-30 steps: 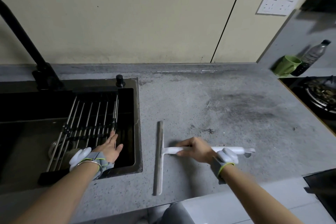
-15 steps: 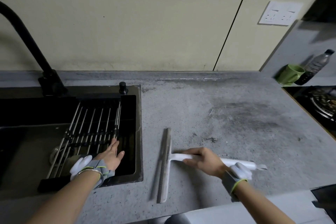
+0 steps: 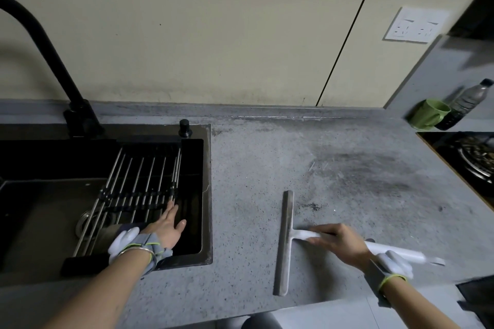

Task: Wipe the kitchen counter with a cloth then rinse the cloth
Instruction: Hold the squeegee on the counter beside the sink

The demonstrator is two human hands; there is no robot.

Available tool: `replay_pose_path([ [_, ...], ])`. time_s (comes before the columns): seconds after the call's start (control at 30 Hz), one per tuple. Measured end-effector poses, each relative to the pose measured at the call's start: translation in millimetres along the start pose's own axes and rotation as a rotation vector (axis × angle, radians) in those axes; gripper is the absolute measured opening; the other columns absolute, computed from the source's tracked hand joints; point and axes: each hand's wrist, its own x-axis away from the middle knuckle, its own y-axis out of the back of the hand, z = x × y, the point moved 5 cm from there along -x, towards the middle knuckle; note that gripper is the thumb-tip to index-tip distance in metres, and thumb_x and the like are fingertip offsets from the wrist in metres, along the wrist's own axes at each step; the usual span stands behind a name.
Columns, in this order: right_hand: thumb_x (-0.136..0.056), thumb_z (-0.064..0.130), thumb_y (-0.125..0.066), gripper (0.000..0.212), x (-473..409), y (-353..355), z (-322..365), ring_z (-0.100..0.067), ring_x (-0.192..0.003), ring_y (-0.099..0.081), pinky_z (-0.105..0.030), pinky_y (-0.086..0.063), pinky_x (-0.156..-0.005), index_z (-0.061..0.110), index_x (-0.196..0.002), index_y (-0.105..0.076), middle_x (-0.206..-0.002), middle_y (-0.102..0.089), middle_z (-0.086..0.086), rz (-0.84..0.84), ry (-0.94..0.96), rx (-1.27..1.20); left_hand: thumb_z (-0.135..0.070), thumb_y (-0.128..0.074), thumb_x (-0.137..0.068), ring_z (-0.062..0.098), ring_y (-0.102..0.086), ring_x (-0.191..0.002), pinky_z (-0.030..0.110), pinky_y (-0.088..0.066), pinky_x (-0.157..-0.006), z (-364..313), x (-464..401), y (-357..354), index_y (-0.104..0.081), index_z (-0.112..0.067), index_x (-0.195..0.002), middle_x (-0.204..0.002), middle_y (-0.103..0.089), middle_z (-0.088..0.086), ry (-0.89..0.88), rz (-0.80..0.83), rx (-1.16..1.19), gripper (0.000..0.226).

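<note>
**Two hands, one squeegee, no cloth in sight**

Right hand (image 3: 339, 244) grips the white handle of the squeegee (image 3: 286, 243), fingers curled over the top near the T-joint. A grip that far forward puts the push close to the blade, probably for even pressure along the edge. The blade lies flat on the counter (image 3: 347, 168), running roughly 12-to-6, handle trailing off toward 3 o'clock.

Left hand (image 3: 167, 227) is flat, fingers straight and together, holding nothing. It rests at the sink (image 3: 207, 195) near the right end of the roll-up rack (image 3: 139, 184), at about 9 o'clock from the blade. Looks like a brace for the lean, or a catch position for whatever gets pushed over the rim; can't tell which.

The dirt sits on the handle side of the blade: a dark smudge at roughly 2 o'clock and black crumbs just beside the blade's upper half. The strip between blade and sink is speckled but cleaner.

Cloth: not visible anywhere. Something pale lies under the rack by the left wrist, too dark to identify. My read: wiping proper hasn't started, rinse is well off.

Faucet (image 3: 53, 67) is at 10 o'clock, not running. Green mug (image 3: 430, 113) and bottle (image 3: 465, 101) are parked at the far 2 o'clock corner, well clear of the sweep.
</note>
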Motion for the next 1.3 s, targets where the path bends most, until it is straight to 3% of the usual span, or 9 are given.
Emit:
replay_pose_path([
  [0.33, -0.081, 0.053, -0.063, 0.021, -17.0, -29.0, 48.9, 0.003, -0.075, -0.058, -0.015, -0.042, -0.065, 0.050, -0.102, -0.065, -0.088, -0.066, 0.023, 0.090, 0.052, 0.022, -0.041, -0.027, -0.102, 0.019, -0.033, -0.140, 0.029, -0.037, -0.104, -0.4, 1.0, -1.0, -0.001, -0.022, -0.152, -0.158, 0.015, -0.009, 0.006, 0.000, 0.012, 0.059],
  [0.47, -0.083, 0.051, -0.062, 0.021, -25.8, -46.4, 73.8, 0.006, -0.057, -0.051, -0.011, -0.035, -0.053, 0.044, -0.102, -0.067, -0.086, -0.069, 0.012, 0.122, 0.107, 0.030, -0.040, -0.027, -0.102, 0.019, -0.031, -0.140, 0.029, -0.034, -0.108, -1.1, 2.0, -0.5, -0.002, -0.023, -0.152, -0.158, 0.014, -0.010, -0.004, -0.004, 0.013, 0.059],
  [0.53, -0.083, 0.049, -0.063, 0.021, -28.8, -56.0, 86.7, 0.007, -0.058, -0.052, -0.012, -0.037, -0.056, 0.043, -0.103, -0.067, -0.085, -0.069, 0.012, 0.151, 0.128, 0.011, -0.040, -0.027, -0.102, 0.019, -0.031, -0.141, 0.030, -0.033, -0.108, -0.1, 2.3, -0.7, -0.001, -0.023, -0.152, -0.158, 0.016, -0.010, -0.005, 0.002, 0.006, 0.059],
  [0.67, -0.083, 0.045, -0.065, 0.024, -33.2, -76.4, 111.7, -0.007, -0.082, -0.063, -0.026, -0.047, -0.075, 0.037, -0.105, -0.068, -0.096, -0.071, 0.008, 0.196, 0.169, -0.015, -0.041, -0.026, -0.102, 0.020, -0.031, -0.140, 0.031, -0.034, -0.108, 1.7, 1.8, -3.6, 0.000, -0.023, -0.152, -0.157, 0.017, -0.011, -0.006, 0.016, 0.006, 0.059],
  [0.77, -0.082, 0.046, -0.065, 0.027, -34.3, -84.7, 124.9, -0.009, -0.093, -0.064, -0.026, -0.047, -0.084, 0.035, -0.107, -0.067, -0.103, -0.071, 0.010, 0.196, 0.212, 0.002, -0.040, -0.027, -0.102, 0.020, -0.032, -0.140, 0.030, -0.036, -0.105, 2.2, 0.6, -4.1, -0.001, -0.022, -0.152, -0.158, 0.016, -0.010, -0.016, 0.010, 0.017, 0.059],
  [1.03, -0.078, 0.046, -0.069, 0.020, -25.9, -38.3, 77.4, 0.011, -0.069, -0.057, -0.015, -0.042, -0.065, 0.054, -0.097, -0.066, -0.088, -0.067, 0.027, 0.068, 0.089, -0.119, -0.043, -0.028, -0.101, 0.020, -0.034, -0.138, 0.030, -0.039, -0.102, 3.6, -0.8, -4.7, -0.001, -0.024, -0.152, -0.157, 0.018, -0.011, -0.014, -0.003, -0.006, 0.061],
  [1.1, -0.075, 0.049, -0.069, 0.017, -20.7, -20.8, 57.2, 0.006, -0.066, -0.060, -0.019, -0.044, -0.063, 0.060, -0.087, -0.062, -0.082, -0.067, 0.030, 0.034, 0.052, -0.118, -0.044, -0.027, -0.101, 0.021, -0.035, -0.138, 0.030, -0.038, -0.103, 4.1, -1.0, -5.3, 0.000, -0.024, -0.152, -0.157, 0.019, -0.011, -0.017, 0.003, -0.014, 0.061],
  [1.2, -0.067, 0.058, -0.067, 0.024, -12.4, -2.8, 27.1, -0.020, -0.068, -0.066, -0.027, -0.045, -0.063, 0.055, -0.090, -0.066, -0.083, -0.072, 0.017, -0.006, -0.008, -0.111, -0.045, -0.027, -0.101, 0.022, -0.034, -0.139, 0.032, -0.037, -0.104, 4.5, 0.1, -6.9, 0.000, -0.024, -0.152, -0.157, 0.020, -0.011, -0.014, 0.014, -0.028, 0.061],
  [1.3, -0.064, 0.060, -0.065, 0.030, -8.0, 5.9, 9.6, -0.012, -0.086, -0.068, -0.030, -0.051, -0.079, 0.054, -0.093, -0.065, -0.096, -0.070, 0.020, -0.011, -0.024, -0.094, -0.044, -0.026, -0.101, 0.022, -0.033, -0.139, 0.033, -0.038, -0.104, 2.7, 0.2, -6.0, 0.001, -0.023, -0.152, -0.157, 0.021, -0.010, -0.018, 0.019, -0.035, 0.062],
])
